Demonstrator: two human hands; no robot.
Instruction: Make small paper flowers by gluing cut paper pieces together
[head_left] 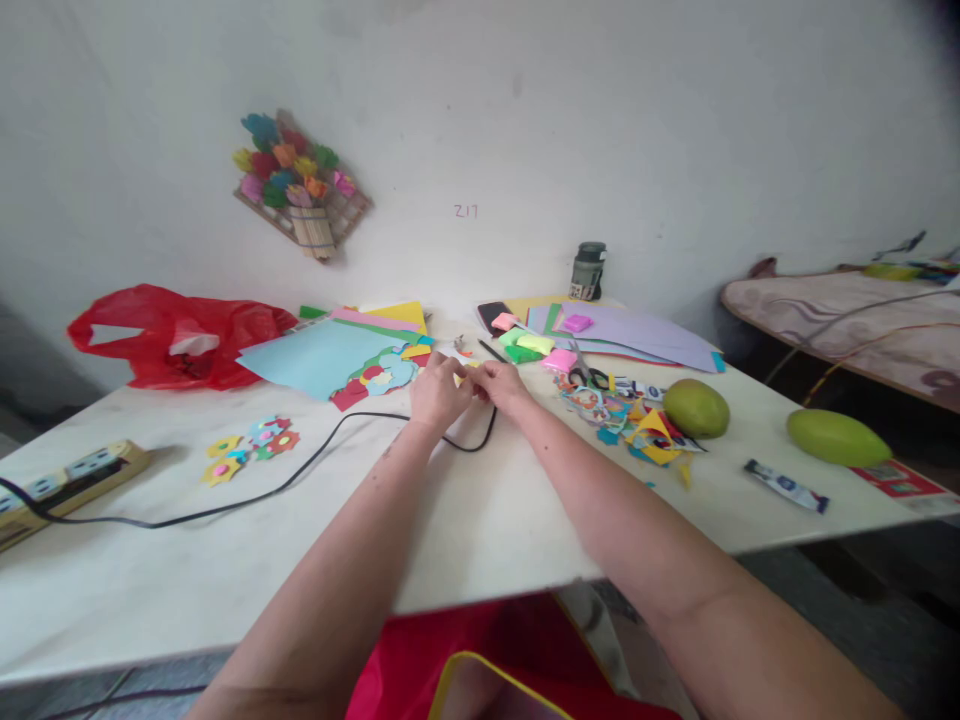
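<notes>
Over the middle of the table, my left hand [439, 390] and my right hand [501, 386] meet with their fingertips together. Both are closed in a pinch. Something small and yellowish shows between them, but the fingers hide most of it and its kind cannot be made out. A black cable [300, 470] runs from the left and loops just below the hands. Colored paper cut-outs [382, 372] lie close to my left hand. Beyond my right hand are a dark pen [491, 350] and several small packets of colored clay [528, 341]. Finished paper flowers [251, 450] rest at the left.
Paper scraps [645, 435], scissors [585, 377], two green fruits [696, 408] and a glue tube [786, 486] lie right. Colored sheets [300, 355] and a red plastic bag [187, 330] are left, with a power strip [82, 480]. A dark bottle [587, 272] stands by the wall.
</notes>
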